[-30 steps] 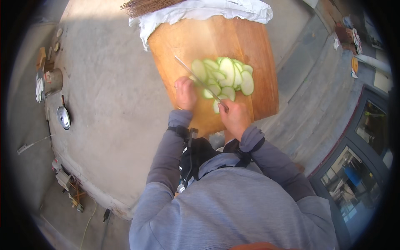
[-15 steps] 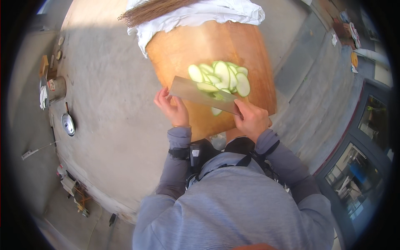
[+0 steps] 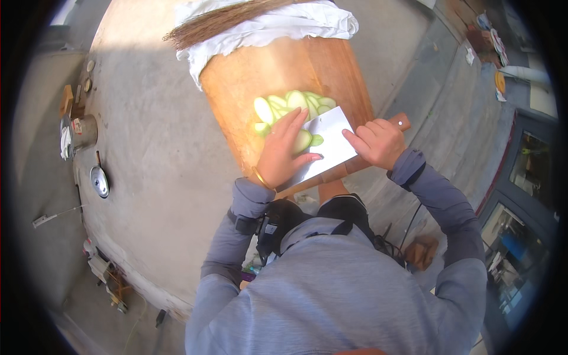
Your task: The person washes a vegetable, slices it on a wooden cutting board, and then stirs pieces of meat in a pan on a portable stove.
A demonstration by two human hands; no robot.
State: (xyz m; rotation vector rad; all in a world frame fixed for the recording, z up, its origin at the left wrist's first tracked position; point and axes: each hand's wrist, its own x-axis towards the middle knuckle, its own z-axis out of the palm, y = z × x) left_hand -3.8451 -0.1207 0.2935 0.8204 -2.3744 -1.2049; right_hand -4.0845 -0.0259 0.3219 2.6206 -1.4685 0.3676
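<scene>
- We look down on two bare hands over a wooden cutting board (image 3: 234, 74), its near end close to the person's knees.
- The right grip (image 3: 381, 144) is closed around the brown handle (image 3: 401, 122) of a cleaver (image 3: 335, 137); the butt of the handle pokes out past the hand, and one digit reaches onto the blade.
- The cleaver's blade lies almost flat above the near part of the board, between the two hands, its broad face turned up and shining white.
- The left grip (image 3: 282, 150) is partly open, its thumb well apart from the fingers. The fingers reach over pale green vegetable slices, and the thumb tip is over the blade. We cannot tell how firmly it presses, or whether it pinches any slice.
- Just in the gap between that thumb and those fingers, we see a couple of slices (image 3: 303, 141) on the blade, to the left of the right grip.
- The main pile of slices (image 3: 297, 99) sits on the board beyond the blade, near the left fingertips and apart from the right grip.
- A yellow bracelet (image 3: 261, 179) circles the left wrist.
- At the board's far end we find a crumpled white cloth (image 3: 266, 34) with a brown bristly bundle (image 3: 231, 22) across it.
</scene>
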